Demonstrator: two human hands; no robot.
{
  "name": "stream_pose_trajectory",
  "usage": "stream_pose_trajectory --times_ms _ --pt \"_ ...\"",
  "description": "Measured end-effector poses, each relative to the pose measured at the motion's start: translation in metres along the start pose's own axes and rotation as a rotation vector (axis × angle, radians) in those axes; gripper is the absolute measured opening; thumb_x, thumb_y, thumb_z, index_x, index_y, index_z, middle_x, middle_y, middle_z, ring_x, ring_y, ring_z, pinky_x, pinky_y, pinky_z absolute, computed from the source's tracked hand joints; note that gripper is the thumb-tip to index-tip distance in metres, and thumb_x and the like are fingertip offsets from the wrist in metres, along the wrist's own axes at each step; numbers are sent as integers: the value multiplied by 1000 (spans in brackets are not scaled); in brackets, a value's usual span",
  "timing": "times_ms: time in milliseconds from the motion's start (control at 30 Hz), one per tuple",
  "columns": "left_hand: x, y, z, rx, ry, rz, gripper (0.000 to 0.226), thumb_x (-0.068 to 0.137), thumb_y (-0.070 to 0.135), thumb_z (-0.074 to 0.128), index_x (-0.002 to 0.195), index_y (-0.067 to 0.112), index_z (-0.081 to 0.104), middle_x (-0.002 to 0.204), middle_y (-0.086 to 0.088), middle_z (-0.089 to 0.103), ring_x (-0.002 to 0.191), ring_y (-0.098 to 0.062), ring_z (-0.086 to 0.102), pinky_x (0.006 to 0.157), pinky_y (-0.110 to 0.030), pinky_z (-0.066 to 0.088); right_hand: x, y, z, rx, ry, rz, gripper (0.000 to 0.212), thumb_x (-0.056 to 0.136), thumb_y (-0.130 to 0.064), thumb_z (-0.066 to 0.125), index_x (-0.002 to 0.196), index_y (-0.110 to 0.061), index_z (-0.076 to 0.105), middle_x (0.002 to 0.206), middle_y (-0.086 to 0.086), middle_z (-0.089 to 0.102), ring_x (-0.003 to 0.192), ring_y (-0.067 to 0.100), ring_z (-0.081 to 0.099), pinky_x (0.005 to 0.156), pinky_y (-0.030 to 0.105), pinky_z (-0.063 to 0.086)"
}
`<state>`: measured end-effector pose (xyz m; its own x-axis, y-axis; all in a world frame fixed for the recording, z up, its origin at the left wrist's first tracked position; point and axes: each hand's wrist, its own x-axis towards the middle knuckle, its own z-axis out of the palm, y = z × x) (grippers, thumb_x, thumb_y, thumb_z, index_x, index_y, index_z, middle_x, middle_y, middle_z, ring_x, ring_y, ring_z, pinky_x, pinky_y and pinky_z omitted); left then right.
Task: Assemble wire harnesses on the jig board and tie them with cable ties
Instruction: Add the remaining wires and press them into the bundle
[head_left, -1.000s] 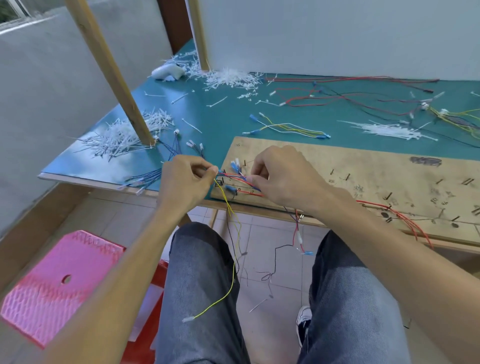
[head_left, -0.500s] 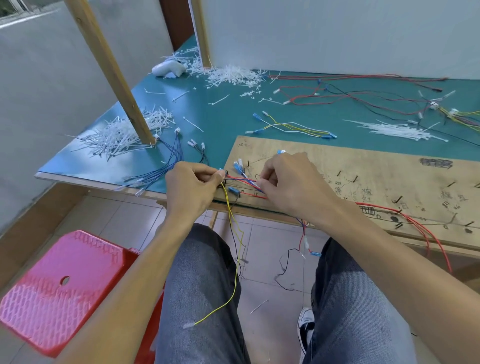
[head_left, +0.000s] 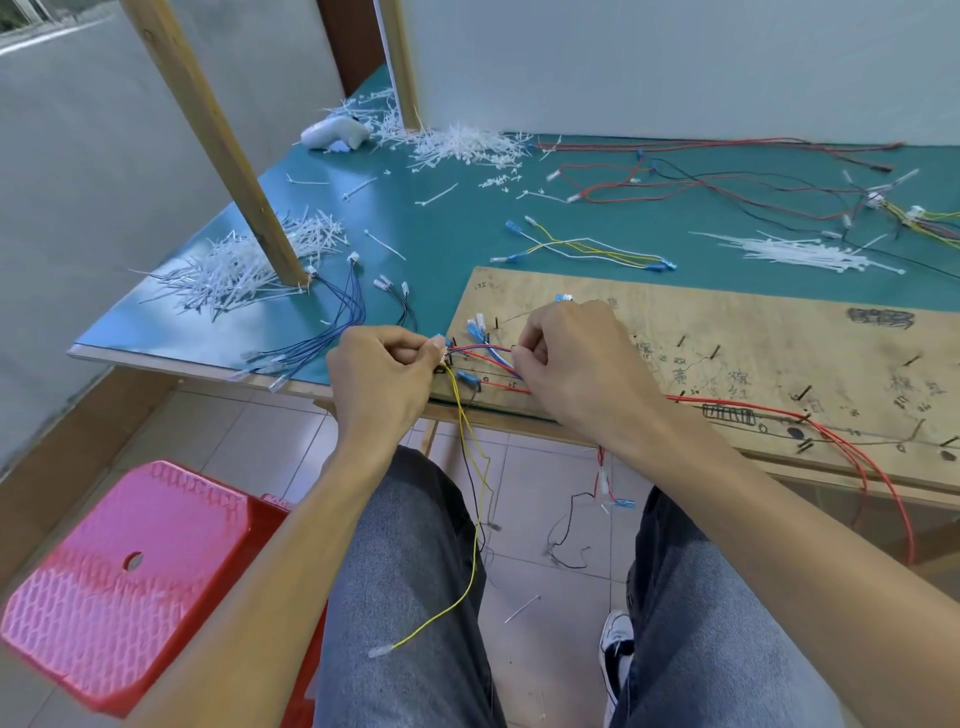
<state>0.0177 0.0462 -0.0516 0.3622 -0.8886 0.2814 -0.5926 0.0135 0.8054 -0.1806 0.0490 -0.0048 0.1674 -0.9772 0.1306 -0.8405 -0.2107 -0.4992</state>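
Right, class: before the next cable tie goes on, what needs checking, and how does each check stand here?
Left hand pinches the wire bundle at the jig board edge: ok.
Right hand holds the bundle on the board: ok.
Bundle seated between pegs: cannot tell, hands hide it.
Cable ties lying ready on the mat: ok.
Yellow wire routed: not ok, it hangs below the board.

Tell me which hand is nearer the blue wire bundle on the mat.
Left. The left hand is beside the blue wire bundle; the right hand is farther right, over the jig board.
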Motion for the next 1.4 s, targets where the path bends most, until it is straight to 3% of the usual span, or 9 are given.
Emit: stream_pose_trajectory --times_ms 200,333,567,733,833,1000,1100,1167,1400 --pt "0 -1 -3 -30 -59 16 15 84 32 85 70 32 79 59 18 71 57 5 65 61 -5 43 -5 7 0 -7 -83 -31 13 94 -21 66 84 -18 75 74 1 69 81 24 66 74 40 59" --pt "2 -4 -3 -60 -92 16 14 83 32 86 71 33 80 60 16 72 56 5 65 58 -5 43 -14 12 -3 40 -81 -61 16 94 -33 74 82 -23 75 66 -10 64 70 13 63 57 26 46" --pt "6 -7 -6 -125 -142 -27 10 80 28 84 72 33 82 60 12 71 53 4 57 53 -4 38 -27 21 -22 71 -101 -35 24 92 -42 77 73 -28 70 64 -10 64 67 11 62 65 34 53" --pt "4 -8 -6 -92 -162 4 6 80 30 82 75 33 82 65 14 74 59 4 64 56 -5 42 -43 33 -54 124 -145 5 30 91 -43 78 67 -28 70 55 -9 58 54 5 53 51 19 38" --pt "4 -7 -6 -105 -163 -18 7 80 32 83 77 38 82 66 13 75 61 3 65 59 -8 43 -56 47 -78 270 -251 28 31 93 -45 75 72 -23 72 50 -6 60 40 8 49 45 22 40" --pt "5 -4 -8 -118 -173 -22 13 80 32 86 82 44 81 67 11 75 61 2 63 65 -22 45 -82 81 -111 447 -368 77 24 89 -53 70 91 -30 77 65 8 73 61 28 65 62 44 55" --pt "5 -4 -13 -77 -198 7 14 82 32 86 81 45 82 69 14 75 61 4 63 60 -9 43 -95 99 -116 471 -353 92 20 85 -54 69 98 -40 77 74 4 76 75 23 72 78 31 56" --pt "6 -4 -17 -35 -204 -7 8 83 33 86 83 40 83 70 15 75 62 4 63 62 -13 43 -100 106 -113 433 -376 77 18 88 -52 67 105 -47 73 79 -1 78 80 14 72 82 28 53" --pt "-2 15 -25 208 -224 142 4 88 31 82 92 30 83 76 18 74 69 0 65 70 -25 48 -126 121 -112 650 -241 150 20 89 -33 73 109 -29 73 83 8 74 69 25 73 70 19 55"
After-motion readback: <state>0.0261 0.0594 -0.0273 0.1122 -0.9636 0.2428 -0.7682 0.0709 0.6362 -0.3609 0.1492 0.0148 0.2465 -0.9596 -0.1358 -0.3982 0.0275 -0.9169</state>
